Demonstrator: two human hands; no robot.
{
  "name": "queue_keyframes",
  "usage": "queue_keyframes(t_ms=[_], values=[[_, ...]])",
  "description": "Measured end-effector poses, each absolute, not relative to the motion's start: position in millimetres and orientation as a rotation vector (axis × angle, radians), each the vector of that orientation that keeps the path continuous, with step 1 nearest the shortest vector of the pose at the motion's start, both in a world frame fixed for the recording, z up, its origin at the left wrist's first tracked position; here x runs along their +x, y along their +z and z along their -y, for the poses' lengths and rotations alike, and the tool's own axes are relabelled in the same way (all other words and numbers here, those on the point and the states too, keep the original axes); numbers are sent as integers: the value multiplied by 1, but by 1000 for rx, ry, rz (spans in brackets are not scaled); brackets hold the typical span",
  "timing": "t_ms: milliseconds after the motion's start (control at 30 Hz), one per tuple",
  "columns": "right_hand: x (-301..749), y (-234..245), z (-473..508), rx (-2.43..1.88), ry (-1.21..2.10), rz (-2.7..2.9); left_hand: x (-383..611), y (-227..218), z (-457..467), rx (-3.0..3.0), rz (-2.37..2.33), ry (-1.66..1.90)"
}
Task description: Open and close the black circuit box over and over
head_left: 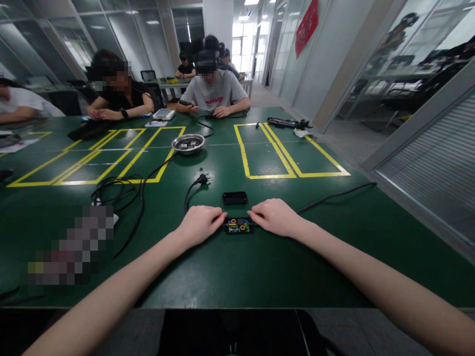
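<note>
Left hand (200,225) and right hand (275,217) lie low on the bench (230,267), knuckles up and fingers curled, each pinching one end of an open black unit (238,226) that sits between them, near the front edge and about mid-width. Bench top is dark green and matt, marked with rectangles of yellow tape (293,173) to the right and more to the left. Room is a long office with glass partitions (122,34) on both sides, ceiling strip lights and a red hanging (306,24) on the right wall. Several people (215,89) sit at the far side of the bench, their hands on their own small items. The unit is a small oblong black shell, open on top, showing a green board with orange rings and a blue part. Its fine detail is too small to read. A black lid (234,198) of like shape lies just beyond it, apart. A black cable (334,195) runs in from the right toward the right hand, and a lead ending in a plug (202,179) curls beyond the left hand. Further back, left of centre, stands a shallow steel bowl (178,147) holding a few small metal parts (188,144).
</note>
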State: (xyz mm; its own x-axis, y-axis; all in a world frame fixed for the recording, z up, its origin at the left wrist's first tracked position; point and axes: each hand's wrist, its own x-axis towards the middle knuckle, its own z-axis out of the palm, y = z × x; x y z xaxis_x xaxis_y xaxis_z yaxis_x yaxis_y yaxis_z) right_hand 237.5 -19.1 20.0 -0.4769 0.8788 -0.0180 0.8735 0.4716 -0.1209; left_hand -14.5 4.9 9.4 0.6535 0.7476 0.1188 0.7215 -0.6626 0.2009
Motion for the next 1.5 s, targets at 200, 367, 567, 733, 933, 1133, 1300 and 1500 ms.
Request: queue_keyframes(t_ms=[200,367,567,733,933,1133,1300,1500], values=[[235,19,13,-1598,17,2681,-12,6,-12,2760,-1247,296],[238,13,1,-1664,-37,2576,-9,3,-20,2738,-1302,373],[248,-8,-10,-1464,-32,2214,-17,1,-27,2767,-1223,571],[252,-17,-15,-1359,116,2231,-20,0,-27,2769,-1052,475],[255,-12,-12,-1247,487,2091,-16,-1,-23,2633,-972,618],[251,-8,-5,-1101,797,1908,-15,2,-17,2489,-872,714],[248,-6,-2,-1037,868,1866,-15,0,-18,2446,-851,730],[250,-4,0,-1034,975,1810,-14,5,-15,2411,-879,760]])
